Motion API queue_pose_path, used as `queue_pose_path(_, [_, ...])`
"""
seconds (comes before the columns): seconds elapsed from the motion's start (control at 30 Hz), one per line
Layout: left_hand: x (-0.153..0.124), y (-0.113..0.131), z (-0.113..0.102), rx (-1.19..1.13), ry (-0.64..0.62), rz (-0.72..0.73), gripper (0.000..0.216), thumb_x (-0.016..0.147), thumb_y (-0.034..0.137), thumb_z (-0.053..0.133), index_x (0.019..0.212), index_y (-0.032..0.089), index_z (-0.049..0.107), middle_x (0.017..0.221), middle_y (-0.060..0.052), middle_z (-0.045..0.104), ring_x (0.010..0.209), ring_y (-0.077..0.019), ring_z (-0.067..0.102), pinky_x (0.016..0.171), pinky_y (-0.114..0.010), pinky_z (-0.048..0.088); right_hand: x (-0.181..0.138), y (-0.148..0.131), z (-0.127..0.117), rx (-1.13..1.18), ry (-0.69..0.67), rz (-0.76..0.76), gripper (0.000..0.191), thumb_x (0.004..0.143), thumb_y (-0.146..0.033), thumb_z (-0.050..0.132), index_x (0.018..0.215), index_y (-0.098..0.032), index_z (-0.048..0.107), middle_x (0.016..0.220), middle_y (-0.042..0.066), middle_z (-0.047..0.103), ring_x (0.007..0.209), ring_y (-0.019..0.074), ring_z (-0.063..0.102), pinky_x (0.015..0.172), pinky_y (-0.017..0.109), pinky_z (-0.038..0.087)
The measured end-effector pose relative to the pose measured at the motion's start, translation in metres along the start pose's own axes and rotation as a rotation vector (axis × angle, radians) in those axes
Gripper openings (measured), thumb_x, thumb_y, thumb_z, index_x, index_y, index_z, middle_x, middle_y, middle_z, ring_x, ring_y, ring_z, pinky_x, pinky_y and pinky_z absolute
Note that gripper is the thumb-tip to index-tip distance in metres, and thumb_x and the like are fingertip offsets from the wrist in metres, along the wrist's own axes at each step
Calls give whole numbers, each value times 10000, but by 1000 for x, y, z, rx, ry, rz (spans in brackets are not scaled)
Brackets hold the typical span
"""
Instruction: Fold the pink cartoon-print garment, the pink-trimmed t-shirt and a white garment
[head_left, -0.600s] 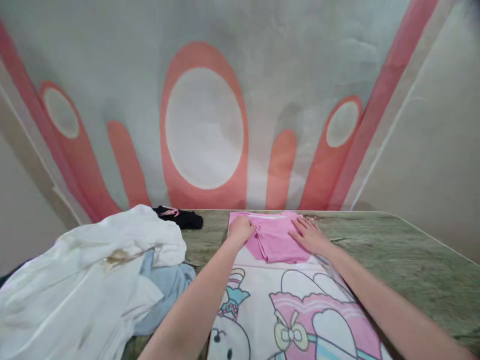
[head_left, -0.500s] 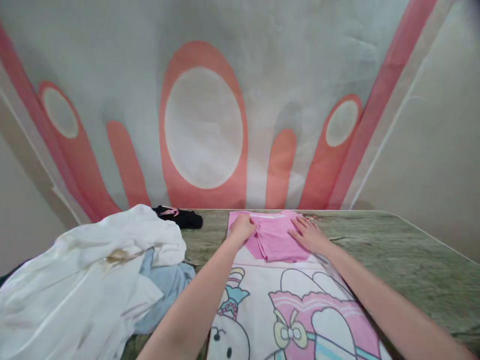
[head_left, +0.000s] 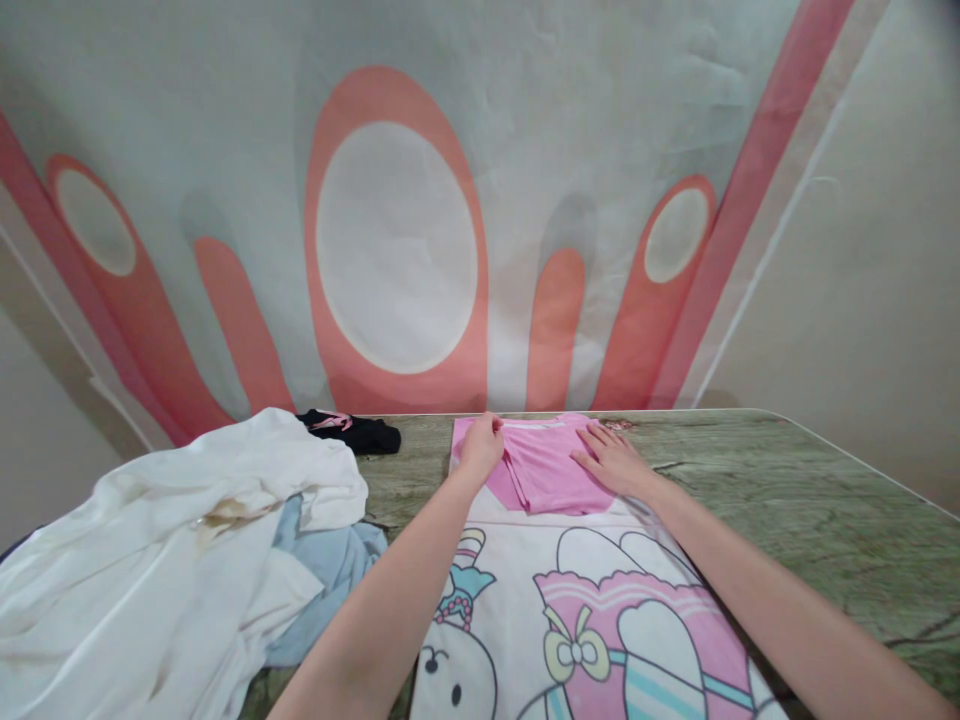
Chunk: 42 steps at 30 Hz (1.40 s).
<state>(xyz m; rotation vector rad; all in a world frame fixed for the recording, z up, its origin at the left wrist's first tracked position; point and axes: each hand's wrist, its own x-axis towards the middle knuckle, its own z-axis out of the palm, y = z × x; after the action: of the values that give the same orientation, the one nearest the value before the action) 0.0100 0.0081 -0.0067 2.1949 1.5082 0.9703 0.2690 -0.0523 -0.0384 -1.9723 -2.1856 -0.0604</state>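
Observation:
A folded pink garment (head_left: 547,470) lies at the far end of a white printed cloth (head_left: 517,560) with cartoon figures and a bow on it. With fingertips pinched, my left hand (head_left: 481,448) grips the garment's upper left part. Flat on its right side rests my right hand (head_left: 613,462), fingers spread. Folds hide what kind of garment it is. Both forearms reach across the printed cloth.
To the left is a heap of white clothes (head_left: 187,540), with a light blue garment (head_left: 330,570) partly under it. A black piece of clothing (head_left: 367,436) lies behind the heap. The wood-patterned table (head_left: 795,500) meets a patterned wall (head_left: 510,200) at the back.
My left hand has moved slightly up along the pink garment's left part, still pinching. My right hand stays on the garment's right side. The whole view has shifted a little.

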Motion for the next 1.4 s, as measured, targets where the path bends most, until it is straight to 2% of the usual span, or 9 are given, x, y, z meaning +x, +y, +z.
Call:
queue_pose_path(0.2, [-13,37,-4,6,-256,306,289,796,215,515,1079,184,563,1125,-52,589,1045,-165,525,937,-264,367,-3,-3,-11,5,99,-74,665,859,-609,206,1363,-197,342,1458,87,252,1337,269,178,1067,476,131])
queue_pose_path(0.37, [-33,60,3,110,-506,523,457,891,400,362,1298,198,414,1369,-66,398,1263,-212,331,1045,-365,235,-6,-3,-7,26,-16,-117,678,857,-624,176,1379,-214,314,1458,78,254,1333,265,197,1062,471,165])
queue_pose_path(0.6, [-45,57,2,390,-703,337,787,788,706,270,1415,241,180,1482,-75,118,1335,-354,75,1039,-551,79,-7,1,-3,26,-87,-65,749,809,-695,179,1403,-247,255,1474,47,212,1342,294,145,1061,470,172])
queue_pose_path(0.73, [-50,53,2,445,-692,245,897,725,776,268,1424,229,141,1486,-88,44,1332,-375,38,1045,-545,49,-7,0,-6,20,-100,-40,760,800,-709,165,1409,-260,231,1483,42,182,1344,291,140,1063,468,161])
queue_pose_path(0.87, [-54,40,-4,459,-591,222,939,722,750,351,1398,112,221,1464,-169,134,1329,-353,119,1058,-474,128,-8,-2,-6,18,-114,-20,770,794,-718,156,1412,-262,220,1486,39,166,1346,289,128,1064,477,147])
queue_pose_path(1.0, [-53,27,-22,349,-367,279,531,829,430,478,1237,92,445,1291,-174,445,1203,-263,394,990,-370,301,-9,-2,-7,32,-96,-29,759,803,-707,163,1406,-253,240,1476,57,202,1340,292,155,1056,495,162])
queue_pose_path(1.1, [-52,22,-36,279,-323,389,283,838,185,464,1108,154,540,1117,-89,568,1064,-182,495,943,-306,350,-9,-1,-9,31,-62,-55,738,813,-690,193,1390,-241,289,1459,77,251,1334,295,178,1051,517,152])
queue_pose_path(1.23, [-54,25,-44,230,-374,641,216,855,158,460,1017,192,600,1023,-60,594,987,-162,514,891,-281,380,-8,-5,-13,33,2,-144,664,839,-642,237,1365,-249,341,1447,71,284,1337,271,183,1065,498,124])
queue_pose_path(1.4, [-55,36,-39,422,-379,654,166,869,162,456,887,174,620,909,-67,609,891,-184,541,801,-302,400,-9,-15,-14,70,1,-262,627,863,-597,251,1348,-220,378,1431,81,318,1318,246,244,1070,440,169])
